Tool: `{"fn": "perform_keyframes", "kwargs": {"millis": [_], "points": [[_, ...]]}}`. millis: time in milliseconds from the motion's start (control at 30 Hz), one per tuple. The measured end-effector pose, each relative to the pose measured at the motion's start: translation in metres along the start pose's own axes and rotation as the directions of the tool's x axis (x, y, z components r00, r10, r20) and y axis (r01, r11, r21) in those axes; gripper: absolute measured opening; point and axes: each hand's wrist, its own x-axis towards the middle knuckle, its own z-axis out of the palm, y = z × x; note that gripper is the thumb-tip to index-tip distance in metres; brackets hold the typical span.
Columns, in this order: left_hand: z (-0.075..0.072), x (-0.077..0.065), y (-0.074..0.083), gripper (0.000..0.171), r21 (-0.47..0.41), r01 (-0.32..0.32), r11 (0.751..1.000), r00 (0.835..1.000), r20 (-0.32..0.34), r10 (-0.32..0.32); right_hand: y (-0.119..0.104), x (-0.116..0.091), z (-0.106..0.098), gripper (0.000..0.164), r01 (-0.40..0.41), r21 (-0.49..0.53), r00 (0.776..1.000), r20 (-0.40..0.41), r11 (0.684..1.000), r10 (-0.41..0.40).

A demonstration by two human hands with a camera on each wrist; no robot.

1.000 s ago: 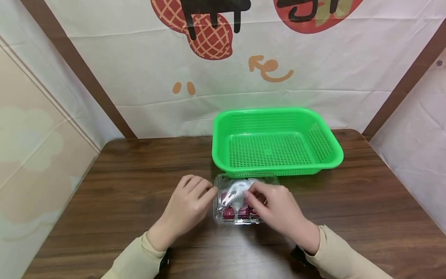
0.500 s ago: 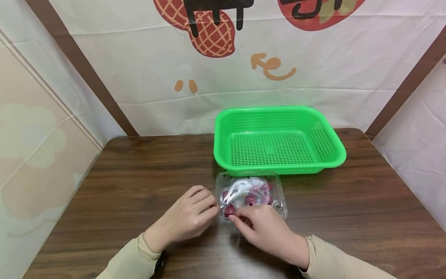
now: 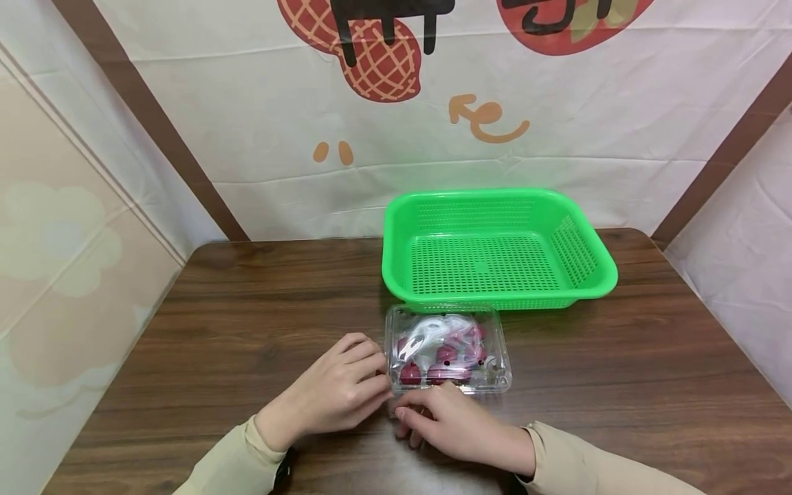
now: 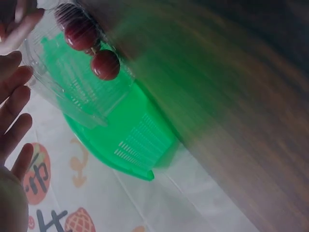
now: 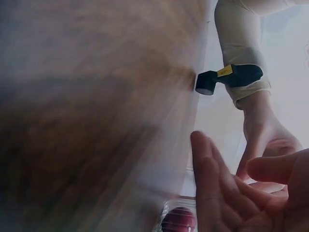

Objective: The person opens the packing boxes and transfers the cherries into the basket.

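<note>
A clear plastic clamshell box (image 3: pixel 497 347) lies on the table with its lid down. Several round, dark red fruits (image 3: pixel 410 373) show through it, shiny in the left wrist view. At the box's left side is my left hand (image 3: pixel 340 385), its fingertips right by the wall and loosely bent. My right hand (image 3: pixel 454 426) is just in front of the near left corner, thumb close to the index finger and nothing seen between them. In the right wrist view its fingers (image 5: pixel 206 179) look mostly straight. Parts of the box's front edge are hidden behind it.
Directly behind the box stands a green plastic basket (image 3: pixel 603 275) with perforated walls, its near rim close to the box. Both rest on a dark wooden table (image 3: pixel 260 295). A printed white cloth (image 3: pixel 278 158) hangs behind the table.
My right hand has moved from over the lid toward me and left, off the box to its near left corner. The left hand stays by the left side.
</note>
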Motion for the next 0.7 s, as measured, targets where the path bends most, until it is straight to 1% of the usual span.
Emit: {"fn": "perform_keyframes", "kwargs": {"millis": [100, 167, 233, 333, 400, 500, 600, 700], "points": [[-0.001, 0.000, 0.001, 0.003, -0.013, 0.006, 1.000, 1.000, 0.023, -0.006, 0.002, 0.000, 0.003, 0.026, -0.054, 0.107, 0.998, 0.045, 0.993, 0.049], [-0.002, 0.000, 0.001, 0.004, -0.014, 0.015, 1.000, 0.999, 0.037, -0.015, 0.003, 0.000, 0.006, 0.028, -0.101, 0.175, 0.993, 0.073, 0.979, 0.089], [-0.003, 0.000, 0.001, 0.003, -0.017, 0.026, 1.000, 0.998, 0.051, -0.025, 0.005, 0.000, 0.009, 0.029, -0.139, 0.218, 0.988, 0.090, 0.966, 0.122], [-0.003, 0.000, 0.002, 0.004, -0.027, 0.042, 0.999, 0.997, 0.072, -0.040, 0.007, 0.000, 0.013, 0.029, -0.178, 0.289, 0.982, 0.111, 0.941, 0.152], [-0.004, 0.000, 0.002, 0.004, -0.035, 0.049, 0.998, 0.995, 0.085, -0.045, 0.008, 0.001, 0.016, 0.031, -0.198, 0.355, 0.979, 0.123, 0.914, 0.164], [-0.003, 0.001, 0.002, 0.004, -0.041, 0.055, 0.998, 0.994, 0.100, -0.051, 0.010, 0.002, 0.019, 0.035, -0.241, 0.478, 0.970, 0.138, 0.845, 0.199], [-0.003, 0.002, 0.001, 0.004, -0.055, 0.055, 0.997, 0.995, 0.084, -0.050, 0.010, 0.003, 0.021, 0.042, -0.288, 0.610, 0.957, 0.167, 0.738, 0.236], [-0.002, 0.003, 0.001, 0.004, -0.075, 0.054, 0.996, 0.997, 0.059, -0.050, 0.010, 0.004, 0.022, 0.048, -0.335, 0.705, 0.940, 0.206, 0.625, 0.271]]}}
